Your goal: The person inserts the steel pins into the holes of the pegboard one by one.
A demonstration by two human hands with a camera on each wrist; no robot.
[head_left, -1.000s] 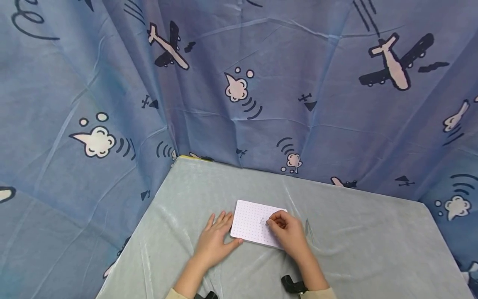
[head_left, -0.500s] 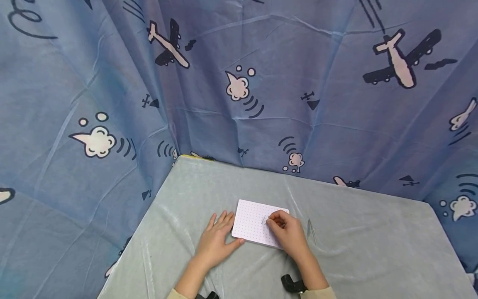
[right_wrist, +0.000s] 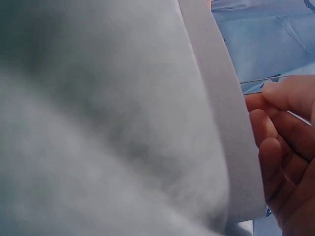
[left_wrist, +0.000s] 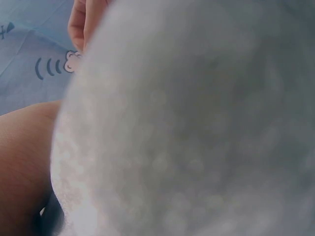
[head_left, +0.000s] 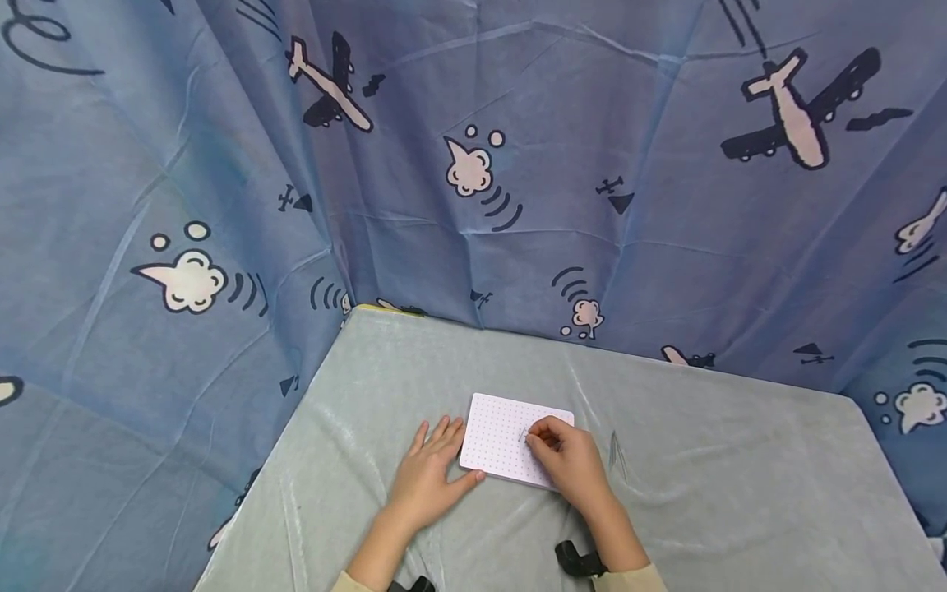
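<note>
A white block with a dotted top [head_left: 491, 436] lies on the cloth-covered table. My left hand [head_left: 423, 483] lies flat at its left side, fingers spread, thumb at the near left corner. Over the block's right part, my right hand [head_left: 575, 462] pinches a thin needle-like piece between thumb and fingertips; its exact kind is too small to tell. A second thin needle-like piece [right_wrist: 261, 79] shows next to the right hand's fingertips in the right wrist view, standing out from the block. The block's thick grey-white side [right_wrist: 226, 113] is visible there too. Blurred cloth fills most of the left wrist view.
Several thin dark needle-like pieces [head_left: 614, 450] lie on the pale green table cloth [head_left: 740, 469], right of the right hand. A blue curtain [head_left: 547, 164] printed with airplanes hangs behind and beside the table.
The head view has shifted slightly. The right hand stays over the same part of the block with its fingers pinched, and the left hand keeps its place.
</note>
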